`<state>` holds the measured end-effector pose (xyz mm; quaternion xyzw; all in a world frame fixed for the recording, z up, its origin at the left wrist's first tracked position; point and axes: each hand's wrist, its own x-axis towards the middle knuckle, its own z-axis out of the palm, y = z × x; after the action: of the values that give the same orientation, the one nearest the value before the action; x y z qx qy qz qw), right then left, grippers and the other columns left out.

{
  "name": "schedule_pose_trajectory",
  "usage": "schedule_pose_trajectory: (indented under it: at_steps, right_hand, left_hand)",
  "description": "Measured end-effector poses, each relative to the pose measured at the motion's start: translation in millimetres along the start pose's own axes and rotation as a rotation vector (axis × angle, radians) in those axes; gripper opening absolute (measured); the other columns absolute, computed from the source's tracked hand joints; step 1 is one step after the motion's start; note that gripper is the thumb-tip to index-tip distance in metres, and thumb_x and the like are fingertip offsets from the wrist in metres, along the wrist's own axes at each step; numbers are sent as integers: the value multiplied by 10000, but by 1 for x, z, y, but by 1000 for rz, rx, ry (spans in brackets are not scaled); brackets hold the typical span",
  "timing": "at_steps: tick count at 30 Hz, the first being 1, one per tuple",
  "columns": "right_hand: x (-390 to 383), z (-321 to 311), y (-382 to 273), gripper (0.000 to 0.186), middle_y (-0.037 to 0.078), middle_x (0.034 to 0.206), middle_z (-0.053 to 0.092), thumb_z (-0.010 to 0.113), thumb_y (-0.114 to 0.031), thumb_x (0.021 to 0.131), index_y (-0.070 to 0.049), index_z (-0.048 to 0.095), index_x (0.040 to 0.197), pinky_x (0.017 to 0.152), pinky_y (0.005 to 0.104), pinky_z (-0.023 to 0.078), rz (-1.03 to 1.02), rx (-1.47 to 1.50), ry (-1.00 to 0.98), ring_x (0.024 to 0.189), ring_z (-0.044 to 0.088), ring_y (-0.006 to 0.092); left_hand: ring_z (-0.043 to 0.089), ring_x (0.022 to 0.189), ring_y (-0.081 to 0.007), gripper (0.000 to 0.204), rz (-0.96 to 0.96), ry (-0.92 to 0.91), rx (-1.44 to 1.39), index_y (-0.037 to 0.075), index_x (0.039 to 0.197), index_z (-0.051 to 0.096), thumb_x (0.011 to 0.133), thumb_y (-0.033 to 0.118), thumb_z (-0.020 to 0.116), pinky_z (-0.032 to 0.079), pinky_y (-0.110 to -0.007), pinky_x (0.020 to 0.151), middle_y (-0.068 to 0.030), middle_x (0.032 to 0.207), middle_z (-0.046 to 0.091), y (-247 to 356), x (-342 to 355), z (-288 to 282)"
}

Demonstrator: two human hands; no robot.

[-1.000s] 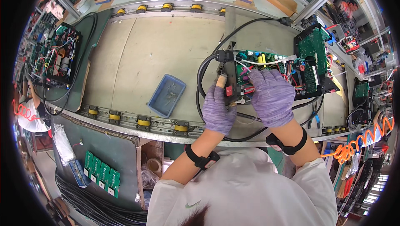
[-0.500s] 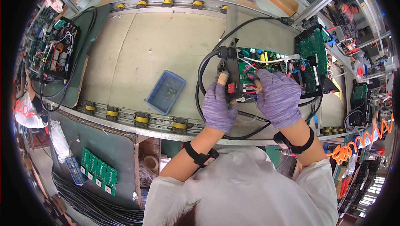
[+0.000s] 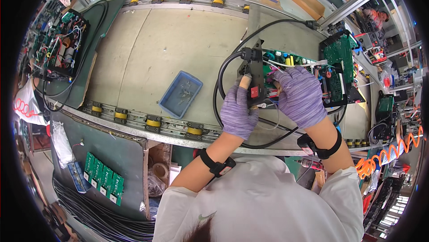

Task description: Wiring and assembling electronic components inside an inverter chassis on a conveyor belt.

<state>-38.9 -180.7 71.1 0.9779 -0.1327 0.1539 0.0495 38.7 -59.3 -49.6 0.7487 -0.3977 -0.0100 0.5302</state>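
My left hand [image 3: 240,113], in a purple knit glove, grips the edge of a black end panel [image 3: 256,70] that stands upright. A red rocker switch [image 3: 254,92] sits in this panel, and a thick black power cable [image 3: 227,65] enters its upper part through a gland. My right hand [image 3: 302,97], gloved alike, is closed just behind the panel, fingertips down among the wires beside the green circuit board [image 3: 292,59]. What its fingers pinch is hidden. Pink wire ends [image 3: 271,71] show next to those fingertips. A white cable [image 3: 308,65] crosses the board above the hand.
A blue tray [image 3: 181,93] with small metal parts lies left of my hands. Yellow rollers [image 3: 153,123] line the conveyor edges. Another open electronics unit [image 3: 65,47] stands far left, and green boards [image 3: 103,178] lie on the lower left bench. A coiled orange hose [image 3: 373,164] hangs at right.
My right hand has shifted slightly up, its fingers deeper among the wires behind the panel. My left hand keeps its grip on the panel. The whole view has moved a little.
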Motion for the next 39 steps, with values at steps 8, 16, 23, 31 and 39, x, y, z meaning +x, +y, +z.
schedule_pose_trajectory:
  at_steps: [8,16,23,31,39]
  right_hand:
    - [7,-4,-5,383,143,862,634,648,-36,607,-48,652,990,791,411,514,-108,-97,-12,836,617,335]
    - [10,-6,-3,338,143,900,630,646,-71,629,-38,638,965,788,414,515,-115,-54,-76,903,602,328]
    - [12,-1,-9,332,121,918,622,641,-164,706,-11,618,999,768,396,513,-193,-167,-98,921,591,306]
    - [17,3,-13,317,126,890,618,647,-170,701,-4,608,969,742,398,507,-131,-107,-129,877,592,284]
    - [-1,-6,-1,327,117,956,638,678,-77,673,-60,635,996,771,387,509,-43,230,29,915,605,302]
  left_hand:
    - [594,879,-354,866,13,13,6,95,1390,383,581,-40,659,523,-399,726,-185,1063,544,-2,0,-1]
    - [597,848,-330,880,45,-5,8,88,1414,362,593,-42,654,523,-385,713,-180,1056,546,-7,-2,3]
    - [600,797,-300,905,98,46,57,91,1433,341,594,-48,652,526,-360,668,-183,1069,539,-8,-2,3]
    - [601,821,-317,877,72,-8,7,90,1426,356,610,-23,659,528,-377,690,-195,1072,539,-9,-2,3]
    - [585,959,-375,891,25,3,-1,133,1423,357,613,-45,683,521,-418,779,-211,1182,540,0,-1,-5]
